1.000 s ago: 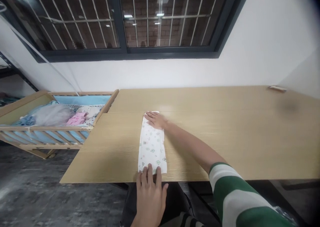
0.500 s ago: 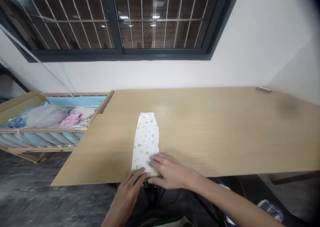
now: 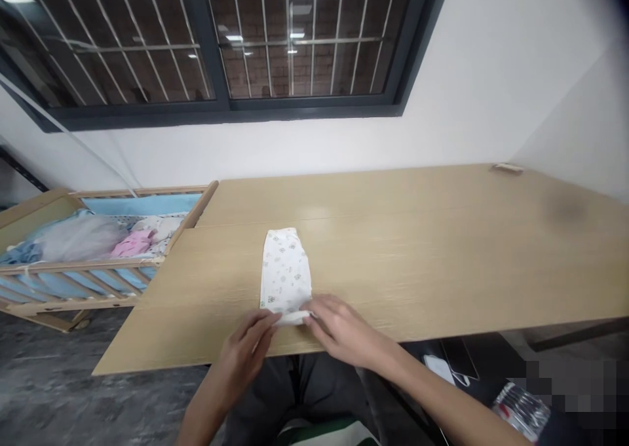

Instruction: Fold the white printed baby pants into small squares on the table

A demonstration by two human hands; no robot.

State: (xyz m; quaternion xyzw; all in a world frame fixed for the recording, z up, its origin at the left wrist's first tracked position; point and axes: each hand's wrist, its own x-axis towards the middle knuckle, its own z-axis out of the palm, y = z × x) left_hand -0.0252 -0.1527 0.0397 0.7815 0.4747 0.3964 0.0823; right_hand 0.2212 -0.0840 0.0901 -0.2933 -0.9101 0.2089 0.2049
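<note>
A white printed cloth garment, folded into a narrow strip, lies flat on the wooden table near its front edge. Its near end is turned up into a thin fold. My left hand pinches the left end of that fold between thumb and fingers. At the right end, my right hand grips the same fold, fingers bent over it. The far part of the garment rests on the tabletop, untouched. Which piece of clothing it is, I cannot tell.
On the left stands a wooden crib with blue lining, holding a pink cloth and other fabrics. A small flat object sits at the table's back right. Below the right edge are a white item and a clear plastic package.
The garment's near end has been lifted and folded away from me, so the strip is shorter. Both hands have gone from lying on the cloth to gripping the fold. The view has shifted slightly.
</note>
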